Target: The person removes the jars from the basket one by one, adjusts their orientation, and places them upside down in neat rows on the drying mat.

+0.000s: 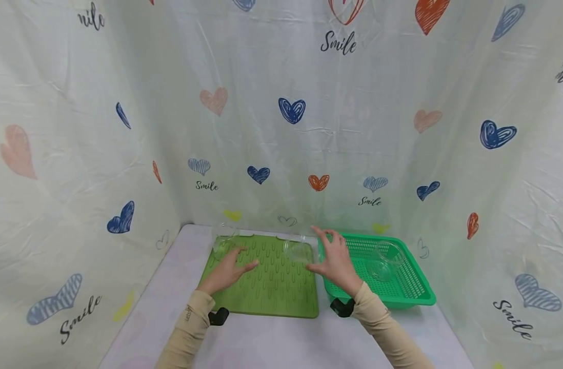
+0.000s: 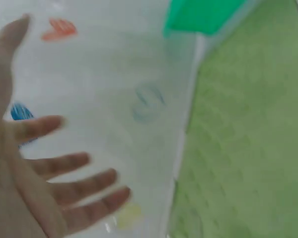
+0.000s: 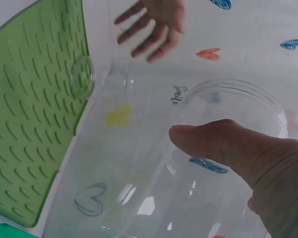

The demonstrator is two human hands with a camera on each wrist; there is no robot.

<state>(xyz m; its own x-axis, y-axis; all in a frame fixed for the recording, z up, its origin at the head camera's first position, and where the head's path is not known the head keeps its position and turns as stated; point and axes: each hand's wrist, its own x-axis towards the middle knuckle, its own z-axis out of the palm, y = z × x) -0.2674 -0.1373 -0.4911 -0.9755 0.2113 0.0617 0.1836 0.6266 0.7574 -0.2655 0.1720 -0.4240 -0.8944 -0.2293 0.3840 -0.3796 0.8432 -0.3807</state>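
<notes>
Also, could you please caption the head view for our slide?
Left hand near one clear jar, right hand at another, a third in the basket beside the mat.

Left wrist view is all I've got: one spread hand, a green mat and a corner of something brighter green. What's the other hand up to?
Observer: The right hand has its thumb and fingers spread apart at a clear container, seen against the far right part of the green mat. Whether it touches the container, I can't tell.
Visitor: Oh, nice! And that brighter green corner, is there anything in it?
Observer: Yes, it belongs to a basket with a second clear container inside.
</notes>
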